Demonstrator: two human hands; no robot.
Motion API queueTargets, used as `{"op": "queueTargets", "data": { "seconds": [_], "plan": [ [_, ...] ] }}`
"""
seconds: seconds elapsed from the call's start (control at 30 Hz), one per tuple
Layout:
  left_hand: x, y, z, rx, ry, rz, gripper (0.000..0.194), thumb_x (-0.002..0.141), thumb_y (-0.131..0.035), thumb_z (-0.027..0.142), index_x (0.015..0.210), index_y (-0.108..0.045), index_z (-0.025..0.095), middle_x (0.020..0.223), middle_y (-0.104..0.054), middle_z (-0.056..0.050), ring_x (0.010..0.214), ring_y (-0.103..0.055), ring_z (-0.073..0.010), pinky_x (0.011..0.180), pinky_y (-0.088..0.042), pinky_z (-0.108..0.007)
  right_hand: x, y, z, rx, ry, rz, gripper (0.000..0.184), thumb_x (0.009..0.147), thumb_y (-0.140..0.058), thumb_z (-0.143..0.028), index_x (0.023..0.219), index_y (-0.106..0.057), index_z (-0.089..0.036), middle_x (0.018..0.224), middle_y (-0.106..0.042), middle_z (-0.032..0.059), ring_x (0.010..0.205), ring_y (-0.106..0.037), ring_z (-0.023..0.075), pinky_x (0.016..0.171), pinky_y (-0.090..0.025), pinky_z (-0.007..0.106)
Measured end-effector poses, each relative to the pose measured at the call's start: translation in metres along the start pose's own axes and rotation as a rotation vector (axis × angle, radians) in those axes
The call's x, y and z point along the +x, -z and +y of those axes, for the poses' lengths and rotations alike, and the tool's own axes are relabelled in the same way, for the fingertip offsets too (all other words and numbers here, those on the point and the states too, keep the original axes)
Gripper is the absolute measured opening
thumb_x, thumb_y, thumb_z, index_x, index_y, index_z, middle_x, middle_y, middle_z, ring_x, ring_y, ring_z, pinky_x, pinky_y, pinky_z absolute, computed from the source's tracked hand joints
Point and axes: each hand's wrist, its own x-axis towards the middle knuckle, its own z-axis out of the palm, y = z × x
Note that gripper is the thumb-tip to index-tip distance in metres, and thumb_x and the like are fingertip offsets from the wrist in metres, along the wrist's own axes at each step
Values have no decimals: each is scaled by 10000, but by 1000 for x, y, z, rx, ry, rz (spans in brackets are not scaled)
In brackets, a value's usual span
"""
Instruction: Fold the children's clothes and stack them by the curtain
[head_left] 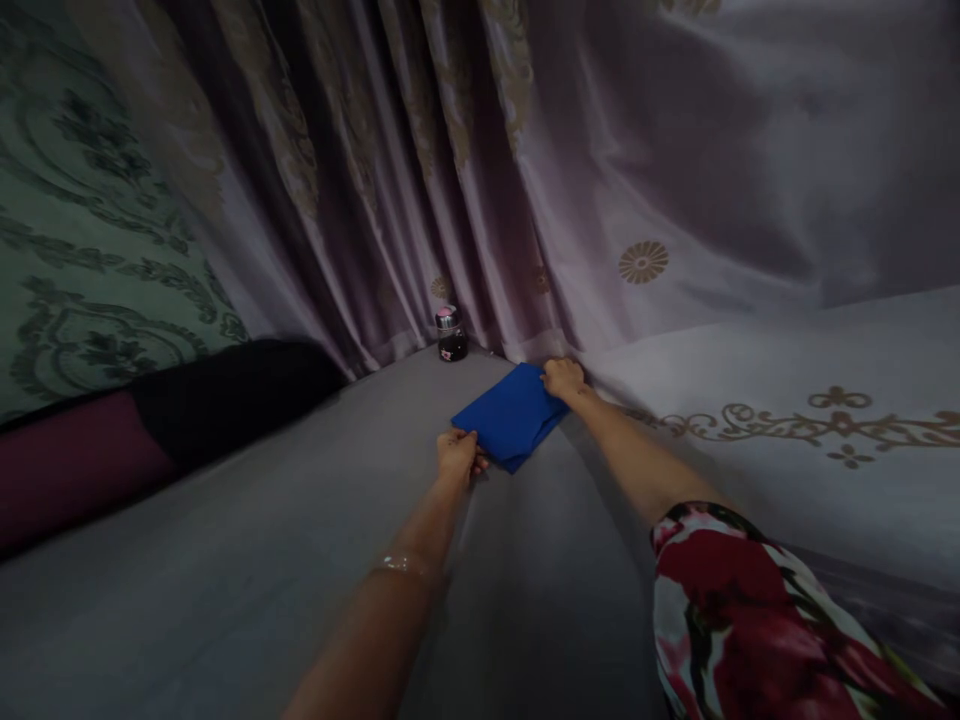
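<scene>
Blue cloth (511, 412) (folded) between fingers (466, 441)

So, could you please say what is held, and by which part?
A folded blue cloth: left hand near its left corner, right hand at its right edge.

Place: a room in a home, perhaps a bedroom.
Wall: green wallpaper (112, 345) with dark scrolls and leaves, a household finish.
Curtain (555, 230): shiny mauve cloth in deep folds, with gold flowers and a pale lower band trimmed in scrolls.
Grey surface (225, 560): broad, plain, reaching the curtain; bed or table, cannot tell.
Cushion-like roll (82, 470): black and maroon, soft-looking, along the wallpapered side.
Flask (451, 345): small, black, flower-printed, pink-topped, an everyday domestic item near the curtain.
Light: dim.
</scene>
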Motion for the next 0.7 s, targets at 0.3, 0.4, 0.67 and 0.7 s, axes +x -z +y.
{"op": "queueTargets", "data": {
  "seconds": [0.3,0.4,0.67,0.7],
  "plan": [
    [-5,5,-2,108,-75,-137,315,827,-612,437,762,-568,132,606,-652,-49,281,-418,-67,313,-278,-217,-2,-13,3,-23,-27,30,342,919,-428,-284,1113,-664,-131,1157,-645,166,1141,-537,277,887,-424,346],
    [-6,7,-4,156,-138,-169,312,765,-678,437,756,-569,144,533,-627,-24,271,-389,-67,323,-256,-215,-5,-14,3,-24,-35,51,372,915,-398,-275,1140,-649,-118,1172,-630,181,1148,-519,288,904,-403,375],
    [-11,7,-2,220,-184,-154,299,716,-745,373,689,-542,154,347,-450,57,276,-378,-72,349,-239,-201,-15,-14,-23,27,153,115,470,933,-296,-254,1347,-482,-134,1407,-462,151,1303,-356,287,1061,-234,441],
    [-11,7,-1,204,-182,-161,282,737,-729,367,733,-555,145,381,-493,49,271,-376,-67,346,-245,-203,-15,-16,-26,51,162,78,496,949,-266,-306,1386,-440,-150,1447,-423,128,1333,-317,289,1077,-215,461]
  ]
}}
